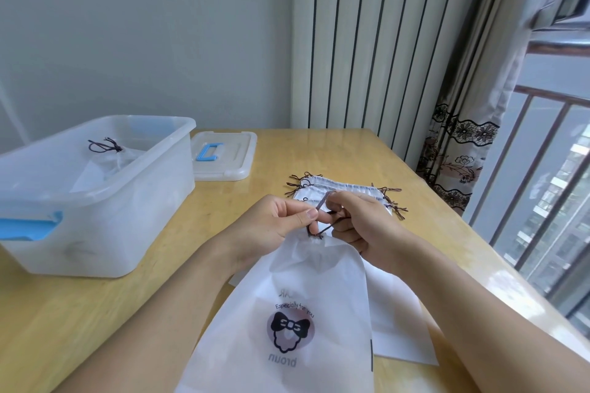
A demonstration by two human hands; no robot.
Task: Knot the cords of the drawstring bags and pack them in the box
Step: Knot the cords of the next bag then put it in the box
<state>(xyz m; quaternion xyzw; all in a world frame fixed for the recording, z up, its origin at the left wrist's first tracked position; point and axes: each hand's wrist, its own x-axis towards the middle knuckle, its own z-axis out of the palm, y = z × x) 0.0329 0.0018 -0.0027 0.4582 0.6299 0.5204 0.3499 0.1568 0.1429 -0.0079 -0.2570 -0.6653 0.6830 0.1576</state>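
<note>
There is one view only, from a wide-angle camera worn on the person's head, looking forward and steeply down along both forearms. It sits close above the near part of the bench point(153, 303), so the drawstring bag point(306, 313) fills the 6 o'clock area. The box point(95, 188) lies toward 9 o'clock, the window railing point(542, 169) toward 3 o'clock, the wall at 12 o'clock. Straight edges bow near the frame's borders.

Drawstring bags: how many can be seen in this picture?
At least 3: one bag in the box, one held in both hands, and a flat pile beyond the hands and under the held bag, whose layers cannot be counted.
</note>
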